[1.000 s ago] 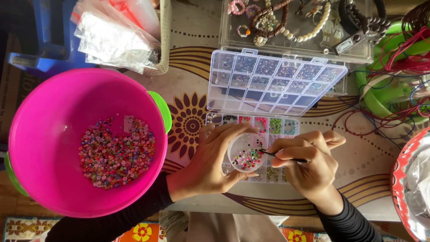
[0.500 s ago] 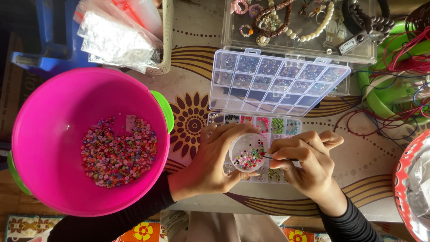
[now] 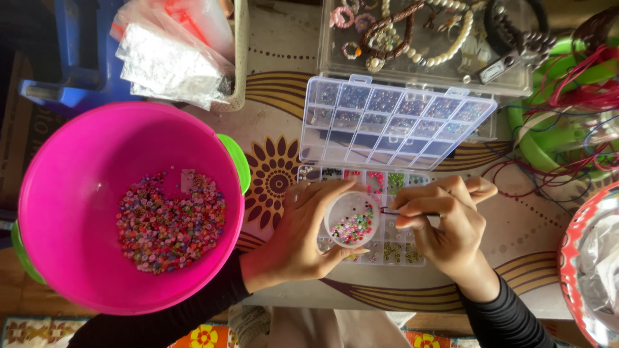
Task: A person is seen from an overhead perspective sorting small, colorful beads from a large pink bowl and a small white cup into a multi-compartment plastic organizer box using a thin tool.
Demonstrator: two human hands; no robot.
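My left hand (image 3: 298,240) is wrapped around a small clear round cup (image 3: 351,220) with mixed coloured beads lying in its lower half. My right hand (image 3: 446,222) pinches a thin needle-like tool (image 3: 391,210) whose tip sits at the cup's right rim. Both hands hover over a clear compartment organiser box (image 3: 387,248) that holds sorted beads; its open lid (image 3: 394,121) leans back behind it. To the left stands a big pink bowl (image 3: 77,154) with a heap of mixed beads (image 3: 169,221) in its bottom.
A clear tray of bracelets and bead strings (image 3: 425,35) lies at the back. Plastic bags in a box (image 3: 174,55) sit back left. Green rings with red cords (image 3: 567,109) are at the right, and a red-rimmed dish (image 3: 577,258) at the right edge. A patterned cloth (image 3: 277,167) covers the table.
The hands and cup have stayed nearly in place over the organiser; the tool tip has shifted slightly at the cup's rim. The view has drifted a little.
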